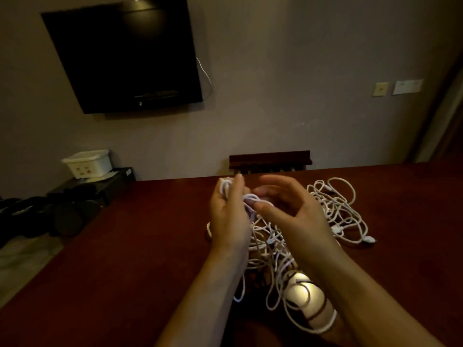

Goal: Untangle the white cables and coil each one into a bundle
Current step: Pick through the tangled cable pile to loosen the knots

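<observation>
Nothing readable here. The dark television [125, 56] on the wall carries a faint strip of marks along its lower edge, too blurred to make out. The pale wall plate [407, 86] at right shows faint print, also illegible.

Cables [335, 211] on table [150, 246], television [122, 53] on wall behind

White cables [335, 209]; reddish-brown table [140, 246].
</observation>
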Action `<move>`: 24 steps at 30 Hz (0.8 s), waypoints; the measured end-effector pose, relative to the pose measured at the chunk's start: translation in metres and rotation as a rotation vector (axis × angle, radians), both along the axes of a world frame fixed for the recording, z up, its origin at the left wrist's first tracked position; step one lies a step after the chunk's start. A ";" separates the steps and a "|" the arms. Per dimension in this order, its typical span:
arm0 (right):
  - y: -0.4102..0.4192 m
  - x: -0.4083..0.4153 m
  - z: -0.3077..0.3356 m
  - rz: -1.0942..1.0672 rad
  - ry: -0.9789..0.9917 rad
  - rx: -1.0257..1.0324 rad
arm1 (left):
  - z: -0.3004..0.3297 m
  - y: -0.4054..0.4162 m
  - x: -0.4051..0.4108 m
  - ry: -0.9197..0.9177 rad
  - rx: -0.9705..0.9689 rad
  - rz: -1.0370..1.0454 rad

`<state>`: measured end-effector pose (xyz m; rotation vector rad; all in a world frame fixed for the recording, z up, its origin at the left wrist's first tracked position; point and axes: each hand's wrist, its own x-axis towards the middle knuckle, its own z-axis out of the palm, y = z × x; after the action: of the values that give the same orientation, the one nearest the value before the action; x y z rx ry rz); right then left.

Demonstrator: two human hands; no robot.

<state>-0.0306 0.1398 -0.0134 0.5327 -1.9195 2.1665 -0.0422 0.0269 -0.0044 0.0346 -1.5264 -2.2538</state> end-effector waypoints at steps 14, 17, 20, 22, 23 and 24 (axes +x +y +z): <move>-0.012 0.001 -0.014 -0.163 0.046 0.469 | 0.002 -0.005 0.002 -0.031 0.087 -0.076; -0.011 0.002 -0.010 -0.240 0.071 0.442 | 0.000 -0.008 0.001 0.024 -0.007 -0.021; -0.009 0.005 -0.005 -0.189 0.057 0.259 | -0.005 -0.012 -0.001 0.171 -0.305 0.127; -0.008 0.007 -0.001 -0.162 0.067 0.141 | -0.010 -0.014 -0.002 0.268 -0.438 0.197; -0.008 0.007 0.000 -0.164 0.067 0.100 | -0.013 -0.014 -0.003 0.302 -0.473 0.227; -0.007 0.007 0.001 -0.174 0.069 0.080 | -0.015 -0.014 -0.004 0.316 -0.488 0.253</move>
<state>-0.0238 0.1327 -0.0125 0.4297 -1.9449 1.9464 -0.0463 0.0126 -0.0196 -0.2436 -1.7347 -1.5634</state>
